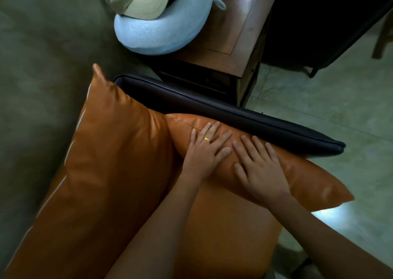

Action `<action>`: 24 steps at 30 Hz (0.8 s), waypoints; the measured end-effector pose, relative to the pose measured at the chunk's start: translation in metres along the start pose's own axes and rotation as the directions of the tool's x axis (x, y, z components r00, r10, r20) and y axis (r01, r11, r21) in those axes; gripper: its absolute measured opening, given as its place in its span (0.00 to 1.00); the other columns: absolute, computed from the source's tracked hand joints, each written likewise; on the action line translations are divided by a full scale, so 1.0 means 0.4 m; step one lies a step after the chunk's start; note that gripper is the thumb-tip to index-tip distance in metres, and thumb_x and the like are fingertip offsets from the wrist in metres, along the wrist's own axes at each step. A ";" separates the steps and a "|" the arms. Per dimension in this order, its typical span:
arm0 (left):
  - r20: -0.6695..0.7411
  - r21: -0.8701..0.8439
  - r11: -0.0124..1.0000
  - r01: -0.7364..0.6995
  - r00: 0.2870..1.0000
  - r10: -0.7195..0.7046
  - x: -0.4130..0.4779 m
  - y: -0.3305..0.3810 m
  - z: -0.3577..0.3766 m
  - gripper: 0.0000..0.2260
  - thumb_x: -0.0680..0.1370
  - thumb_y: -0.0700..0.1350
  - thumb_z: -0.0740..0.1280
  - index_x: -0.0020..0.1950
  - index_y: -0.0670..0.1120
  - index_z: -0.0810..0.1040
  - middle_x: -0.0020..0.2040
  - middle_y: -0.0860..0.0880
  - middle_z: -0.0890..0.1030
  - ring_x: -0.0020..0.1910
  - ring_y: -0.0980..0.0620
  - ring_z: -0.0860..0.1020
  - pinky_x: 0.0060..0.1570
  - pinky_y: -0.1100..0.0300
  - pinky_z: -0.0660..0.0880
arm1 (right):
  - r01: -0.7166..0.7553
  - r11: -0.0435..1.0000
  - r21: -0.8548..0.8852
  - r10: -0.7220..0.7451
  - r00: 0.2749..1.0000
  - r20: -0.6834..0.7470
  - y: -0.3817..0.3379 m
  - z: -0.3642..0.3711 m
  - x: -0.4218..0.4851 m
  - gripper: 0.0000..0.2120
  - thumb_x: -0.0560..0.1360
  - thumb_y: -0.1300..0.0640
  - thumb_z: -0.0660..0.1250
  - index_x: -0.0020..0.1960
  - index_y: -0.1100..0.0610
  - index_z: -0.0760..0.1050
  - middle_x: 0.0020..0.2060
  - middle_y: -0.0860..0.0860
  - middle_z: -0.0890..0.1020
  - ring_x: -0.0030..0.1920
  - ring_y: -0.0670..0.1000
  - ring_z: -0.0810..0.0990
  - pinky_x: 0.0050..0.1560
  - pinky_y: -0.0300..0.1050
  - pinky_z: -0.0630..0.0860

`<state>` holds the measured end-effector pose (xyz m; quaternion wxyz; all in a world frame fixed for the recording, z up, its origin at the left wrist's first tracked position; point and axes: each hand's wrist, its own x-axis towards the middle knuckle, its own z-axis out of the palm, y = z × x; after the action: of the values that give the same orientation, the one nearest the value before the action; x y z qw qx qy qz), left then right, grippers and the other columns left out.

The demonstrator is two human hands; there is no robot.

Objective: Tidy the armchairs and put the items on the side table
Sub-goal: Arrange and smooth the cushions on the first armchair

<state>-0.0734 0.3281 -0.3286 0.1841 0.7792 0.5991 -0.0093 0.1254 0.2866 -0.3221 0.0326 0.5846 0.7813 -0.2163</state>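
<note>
Cushion pressed flat along the armrest
The left hand and right hand lie open-palmed on it, fingers spread, gripping nothing. Its front corner juts past the seat's front edge (slick leather), so a firm push could slide it to the floor. The neck pillow and cap sit at the surface's near-left corner, seemingly overhanging; a knock might tip them.

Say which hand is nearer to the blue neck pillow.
Left. The left hand lies on the orange cushion below the neck pillow; the right hand, beside it, is farther.
</note>
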 end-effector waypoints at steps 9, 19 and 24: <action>0.027 0.140 0.989 -0.039 0.999 0.036 -0.002 -0.042 -0.019 0.23 0.83 0.63 0.50 0.78 0.63 0.60 0.82 0.52 0.55 0.81 0.51 0.49 0.79 0.46 0.46 | -0.139 0.980 -0.144 0.148 0.988 0.053 0.113 -0.016 -0.107 0.33 0.79 0.32 0.45 0.81 0.44 0.53 0.79 0.55 0.61 0.78 0.59 0.60 0.77 0.62 0.53; 0.126 0.293 0.954 0.063 0.987 -0.104 -0.016 -0.175 -0.127 0.23 0.82 0.63 0.48 0.78 0.66 0.53 0.82 0.56 0.48 0.81 0.52 0.44 0.75 0.34 0.49 | -0.256 0.952 -0.166 0.277 0.953 0.120 0.221 -0.058 -0.245 0.35 0.77 0.30 0.44 0.81 0.44 0.56 0.77 0.58 0.66 0.73 0.65 0.67 0.71 0.68 0.60; 0.169 0.331 0.926 0.179 0.955 -0.245 0.002 -0.146 -0.171 0.25 0.82 0.63 0.47 0.80 0.63 0.51 0.83 0.49 0.45 0.81 0.48 0.42 0.75 0.34 0.47 | -0.309 0.948 -0.082 0.318 0.938 0.139 0.262 -0.083 -0.295 0.37 0.75 0.27 0.39 0.80 0.40 0.52 0.78 0.53 0.62 0.76 0.62 0.62 0.71 0.68 0.63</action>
<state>-0.1419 0.3618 -0.2811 0.1182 0.7233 0.6487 -0.2050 0.2662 0.2164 -0.2877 0.1427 0.6824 0.6795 -0.2285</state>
